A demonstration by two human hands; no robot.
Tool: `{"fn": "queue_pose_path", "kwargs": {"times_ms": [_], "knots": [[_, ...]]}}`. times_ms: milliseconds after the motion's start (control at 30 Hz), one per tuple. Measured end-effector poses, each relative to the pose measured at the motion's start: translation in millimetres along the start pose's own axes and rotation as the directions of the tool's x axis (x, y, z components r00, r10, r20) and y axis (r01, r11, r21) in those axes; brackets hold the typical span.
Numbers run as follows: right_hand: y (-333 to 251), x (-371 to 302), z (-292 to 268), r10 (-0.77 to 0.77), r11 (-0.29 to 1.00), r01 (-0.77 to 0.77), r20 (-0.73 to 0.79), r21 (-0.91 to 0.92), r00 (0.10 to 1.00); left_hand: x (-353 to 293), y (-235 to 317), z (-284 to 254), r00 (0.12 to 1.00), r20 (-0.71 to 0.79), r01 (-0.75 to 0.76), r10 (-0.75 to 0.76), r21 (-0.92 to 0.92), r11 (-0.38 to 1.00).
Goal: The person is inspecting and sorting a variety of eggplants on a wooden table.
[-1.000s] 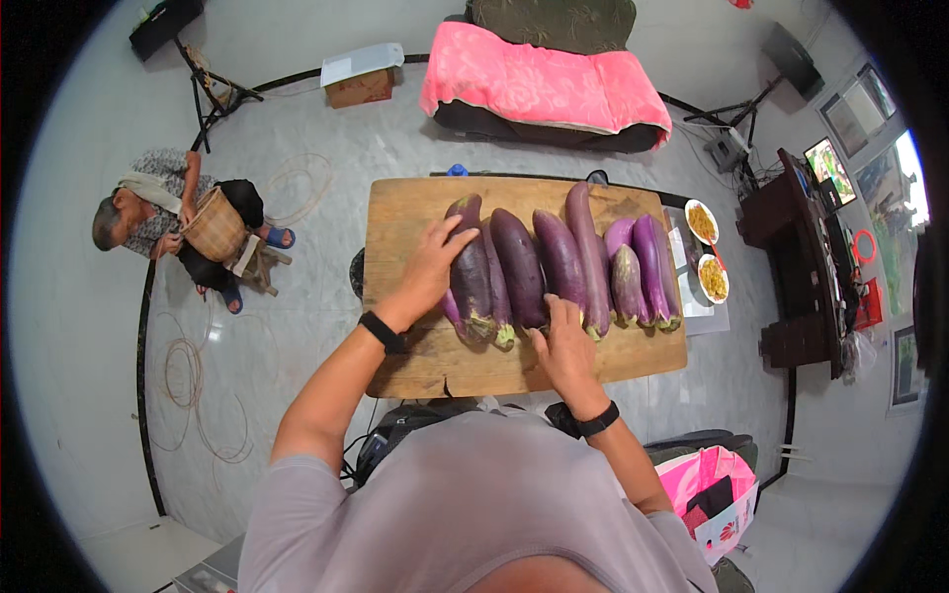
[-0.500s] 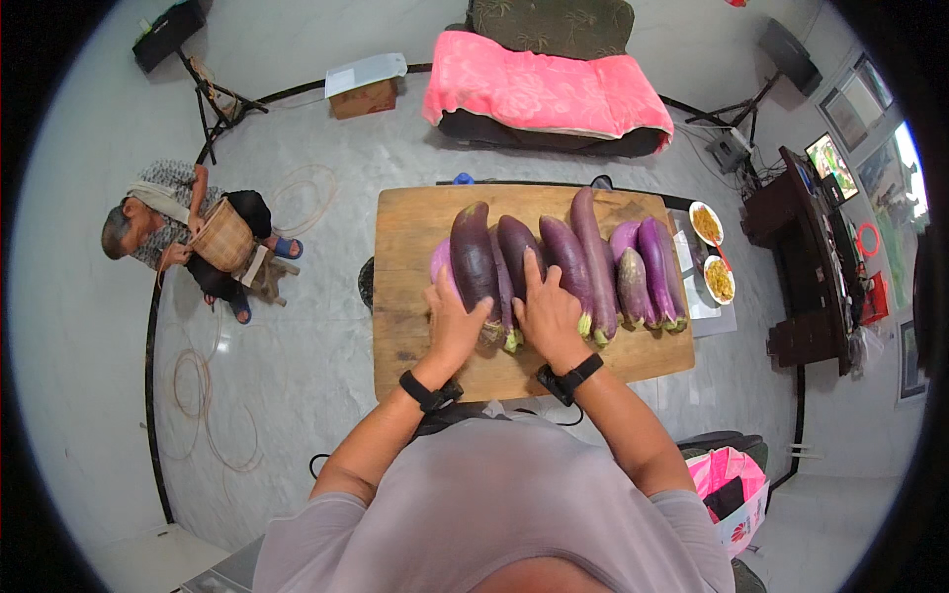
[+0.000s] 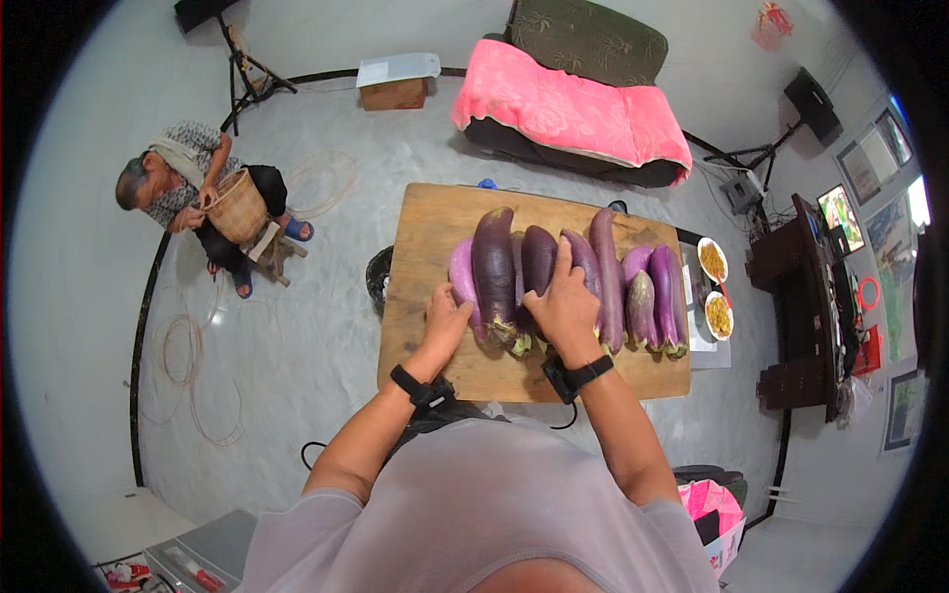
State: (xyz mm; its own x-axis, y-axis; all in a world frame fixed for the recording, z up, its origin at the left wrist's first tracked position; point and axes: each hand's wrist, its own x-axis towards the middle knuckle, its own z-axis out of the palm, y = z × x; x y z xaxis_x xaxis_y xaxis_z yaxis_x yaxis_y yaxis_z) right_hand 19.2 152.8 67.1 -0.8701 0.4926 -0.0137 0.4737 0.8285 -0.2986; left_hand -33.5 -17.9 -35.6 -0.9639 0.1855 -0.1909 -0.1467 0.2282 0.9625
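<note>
Row formed: whole eggplants (image 3: 493,262) lie side by side on the wooden table (image 3: 425,212); top ends not level. Left hand (image 3: 445,323) is at the leftmost, right hand (image 3: 568,308) over the middle; whether either grips cannot be told.

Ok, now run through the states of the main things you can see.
Elongated purple eggplants: whole, lying side by side in a row
Rectangular brown wooden table: bearing the eggplants
Bare left hand: fingers bent, at the row's left end
Bare right hand: index finger extended over the row
Round white bowls: holding yellow food
Rectangular dark-edged screen: lit
Pink-and-white bag: open
Pink patterned cloth: spread over the dark green sofa
</note>
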Motion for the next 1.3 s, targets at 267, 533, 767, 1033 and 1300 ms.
{"fn": "queue_pose_path", "kwargs": {"times_ms": [267, 533, 767, 1033, 1300], "knots": [[-34.3, -23.3, -39.4, -0.061, 0.902, 0.08, -0.058, 0.424, 0.996, -15.3, 57.1, -35.7, 0.973, 0.223, 0.121, -0.055, -0.29, 0.949], [-43.3, -27.4, 3.2, -0.371, 0.523, 0.135, 0.082, 0.841, 0.925, -26.4, 88.7, -35.1, 0.989, 0.143, 0.039, 0.023, -0.412, 0.911], [-8.7, -33.6, 0.4, -0.277, 0.5, 0.069, 0.085, 0.863, 0.957, 17.9, 39.4, -45.5, 0.999, 0.017, -0.04, 0.047, -0.29, 0.956], [22.4, -47.2, -1.7, -0.151, 0.419, -0.032, 0.104, 0.908, 0.983, 64.3, -16.6, -27.8, 0.978, -0.094, 0.2, -0.184, 0.21, 0.957], [24.4, -49.0, 17.7, -0.309, 0.822, 0.253, 0.026, 0.511, 0.951, 40.5, -7.3, -33.4, 0.978, -0.2, 0.042, 0.064, 0.482, 0.875]]}}
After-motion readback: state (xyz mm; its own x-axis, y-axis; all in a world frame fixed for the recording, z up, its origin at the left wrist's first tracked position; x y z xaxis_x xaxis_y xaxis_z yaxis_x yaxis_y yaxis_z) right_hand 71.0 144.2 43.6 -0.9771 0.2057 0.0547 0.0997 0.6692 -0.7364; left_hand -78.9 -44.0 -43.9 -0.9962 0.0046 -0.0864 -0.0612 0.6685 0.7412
